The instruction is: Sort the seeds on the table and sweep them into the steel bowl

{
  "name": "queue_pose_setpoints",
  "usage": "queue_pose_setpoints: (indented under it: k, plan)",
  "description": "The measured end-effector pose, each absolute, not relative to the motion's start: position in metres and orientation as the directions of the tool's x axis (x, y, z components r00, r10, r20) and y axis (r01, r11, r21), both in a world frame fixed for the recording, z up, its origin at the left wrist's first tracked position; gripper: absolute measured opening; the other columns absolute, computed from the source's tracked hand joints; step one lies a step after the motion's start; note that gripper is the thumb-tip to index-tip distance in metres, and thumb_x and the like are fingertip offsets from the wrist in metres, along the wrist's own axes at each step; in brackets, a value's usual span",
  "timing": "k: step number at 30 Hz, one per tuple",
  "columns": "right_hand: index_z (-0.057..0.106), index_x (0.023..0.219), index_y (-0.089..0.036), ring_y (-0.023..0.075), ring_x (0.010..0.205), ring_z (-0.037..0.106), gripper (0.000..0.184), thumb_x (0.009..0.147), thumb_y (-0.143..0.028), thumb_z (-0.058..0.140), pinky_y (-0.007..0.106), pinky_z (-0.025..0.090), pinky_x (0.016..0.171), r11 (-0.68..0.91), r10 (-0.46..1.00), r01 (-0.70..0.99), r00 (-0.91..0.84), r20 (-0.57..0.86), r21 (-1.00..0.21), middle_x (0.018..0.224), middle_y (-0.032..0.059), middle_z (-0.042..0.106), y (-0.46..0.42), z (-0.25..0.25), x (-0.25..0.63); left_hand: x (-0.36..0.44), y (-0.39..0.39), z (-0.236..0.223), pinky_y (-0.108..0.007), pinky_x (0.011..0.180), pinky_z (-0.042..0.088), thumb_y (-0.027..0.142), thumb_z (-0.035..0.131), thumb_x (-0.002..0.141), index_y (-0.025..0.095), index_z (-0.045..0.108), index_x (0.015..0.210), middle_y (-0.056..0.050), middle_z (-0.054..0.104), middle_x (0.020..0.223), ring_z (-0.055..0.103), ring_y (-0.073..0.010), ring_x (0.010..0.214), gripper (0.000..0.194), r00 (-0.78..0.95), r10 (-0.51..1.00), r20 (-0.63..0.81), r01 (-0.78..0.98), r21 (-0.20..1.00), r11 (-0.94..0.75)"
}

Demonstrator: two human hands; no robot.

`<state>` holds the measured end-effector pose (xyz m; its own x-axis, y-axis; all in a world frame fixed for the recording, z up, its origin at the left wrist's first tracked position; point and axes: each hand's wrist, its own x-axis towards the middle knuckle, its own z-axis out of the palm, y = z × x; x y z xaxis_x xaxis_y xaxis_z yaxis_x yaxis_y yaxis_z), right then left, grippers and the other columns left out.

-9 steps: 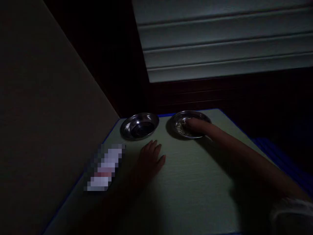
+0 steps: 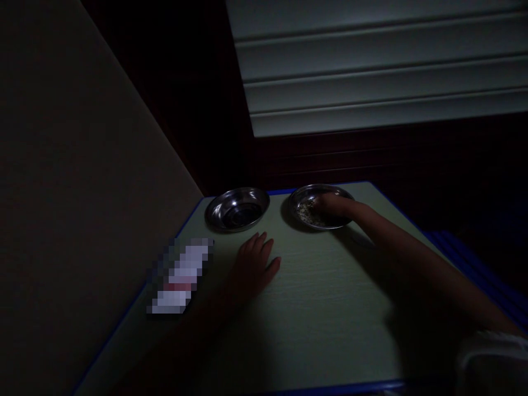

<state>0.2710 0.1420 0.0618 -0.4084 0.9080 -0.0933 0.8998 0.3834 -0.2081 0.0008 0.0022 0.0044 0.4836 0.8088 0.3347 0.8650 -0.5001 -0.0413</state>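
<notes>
My left hand [image 2: 253, 267] lies on the pale green table [image 2: 325, 308] with its fingers stretched out and the thumb apart, holding nothing. Just beyond its fingertips stands a shiny steel bowl [image 2: 218, 219], wide and shallow, with no contents that I can make out in the dim light. My right hand [image 2: 333, 204] reaches from the right into a second steel bowl [image 2: 301, 192]. Small pale grains or seeds [image 2: 308, 214] lie in that bowl, beside the fingers. Those fingers point down among the bits and are too dark to show whether they grip any.
A flat white item with a red band [image 2: 181, 275], blurred into blocks, lies left of my left hand. The table has a blue edge. A wall [image 2: 82, 181] rises along the left, and dark wood with pale slats [image 2: 371, 71] stands behind.
My right hand has shifted slightly within the bowl, and more of the pale bits show beside it. My left hand stays put on the table. The view has moved slightly.
</notes>
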Motion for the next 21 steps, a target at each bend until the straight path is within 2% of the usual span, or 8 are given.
queue_pose_setpoints:
  k: [5, 7, 10, 13, 15, 17, 19, 21]
  plan:
    - [0.056, 0.117, -0.017, 0.0199, 0.096, 0.060, 0.033, 0.089, -0.035, 0.054, 0.041, 0.051, 0.080, 0.391, 0.894, 0.846, -0.443, -0.070, -0.362, 0.115, 0.0085, 0.059, 0.124, 0.090, 0.270, 0.003, 0.002, 0.011, -0.049, 0.103, 0.037, 0.036, 0.045, 0.090, 0.004, 0.056, 0.124, -0.023, 0.052, 0.135, 0.044, -0.0350, 0.127, 0.048, 0.494, 0.822, 0.284, 0.864, -0.050, -0.501]
    - [0.059, 0.110, -0.013, 0.0182, 0.082, 0.061, 0.034, 0.094, -0.037, 0.041, 0.032, 0.050, 0.071, 0.413, 0.872, 0.800, -0.485, -0.064, -0.435, 0.097, 0.0083, 0.065, 0.112, 0.100, 0.266, 0.001, 0.002, 0.017, -0.048, 0.103, 0.037, 0.038, 0.044, 0.090, 0.004, 0.056, 0.125, -0.023, 0.051, 0.135, 0.045, -0.0342, 0.127, 0.050, 0.511, 0.821, 0.254, 0.855, -0.054, -0.515]
    - [0.056, 0.108, -0.015, 0.0119, 0.055, 0.055, 0.041, 0.096, -0.043, 0.029, 0.024, 0.044, 0.050, 0.428, 0.822, 0.729, -0.559, -0.105, -0.534, 0.073, 0.0029, 0.062, 0.090, 0.108, 0.255, -0.004, 0.003, 0.026, -0.046, 0.104, 0.038, 0.042, 0.045, 0.090, 0.006, 0.055, 0.126, -0.021, 0.051, 0.136, 0.047, -0.0319, 0.126, 0.052, 0.548, 0.811, 0.204, 0.834, -0.057, -0.549]
    - [0.055, 0.101, -0.017, 0.0086, 0.048, 0.050, 0.040, 0.095, -0.047, 0.030, 0.020, 0.040, 0.045, 0.457, 0.756, 0.664, -0.640, -0.135, -0.591, 0.065, -0.0006, 0.058, 0.066, 0.107, 0.243, -0.011, 0.005, 0.030, -0.043, 0.104, 0.038, 0.044, 0.044, 0.090, 0.008, 0.053, 0.128, -0.018, 0.050, 0.138, 0.046, -0.0287, 0.127, 0.052, 0.576, 0.799, 0.173, 0.815, -0.055, -0.576]
    - [0.056, 0.094, -0.017, 0.0078, 0.046, 0.048, 0.039, 0.094, -0.048, 0.031, 0.020, 0.038, 0.045, 0.485, 0.720, 0.641, -0.679, -0.144, -0.595, 0.062, -0.0013, 0.057, 0.051, 0.102, 0.234, -0.013, 0.006, 0.029, -0.042, 0.105, 0.037, 0.045, 0.043, 0.091, 0.009, 0.052, 0.129, -0.017, 0.049, 0.139, 0.044, -0.0274, 0.129, 0.053, 0.582, 0.796, 0.168, 0.811, -0.054, -0.582]
    - [0.057, 0.092, -0.017, 0.0085, 0.051, 0.052, 0.035, 0.094, -0.044, 0.036, 0.020, 0.039, 0.049, 0.516, 0.708, 0.644, -0.691, -0.142, -0.565, 0.067, 0.0010, 0.061, 0.039, 0.093, 0.226, -0.013, 0.007, 0.027, -0.043, 0.105, 0.036, 0.045, 0.042, 0.091, 0.009, 0.052, 0.129, -0.017, 0.049, 0.140, 0.043, -0.0278, 0.130, 0.053, 0.578, 0.798, 0.173, 0.814, -0.051, -0.579]
    - [0.058, 0.089, -0.015, 0.0112, 0.065, 0.058, 0.029, 0.094, -0.037, 0.040, 0.021, 0.041, 0.057, 0.545, 0.733, 0.674, -0.672, -0.108, -0.498, 0.078, 0.0061, 0.065, 0.029, 0.081, 0.218, -0.011, 0.006, 0.024, -0.044, 0.106, 0.035, 0.044, 0.043, 0.091, 0.008, 0.052, 0.128, -0.018, 0.048, 0.139, 0.043, -0.0291, 0.129, 0.052, 0.568, 0.802, 0.185, 0.820, -0.047, -0.570]
    - [0.057, 0.095, -0.011, 0.0157, 0.069, 0.061, 0.029, 0.095, -0.032, 0.037, 0.025, 0.041, 0.061, 0.546, 0.783, 0.736, -0.618, -0.068, -0.400, 0.082, 0.0116, 0.066, 0.021, 0.067, 0.210, -0.008, 0.005, 0.022, -0.044, 0.106, 0.034, 0.042, 0.043, 0.091, 0.007, 0.053, 0.128, -0.020, 0.049, 0.139, 0.042, -0.0305, 0.129, 0.051, 0.556, 0.806, 0.200, 0.827, -0.038, -0.561]
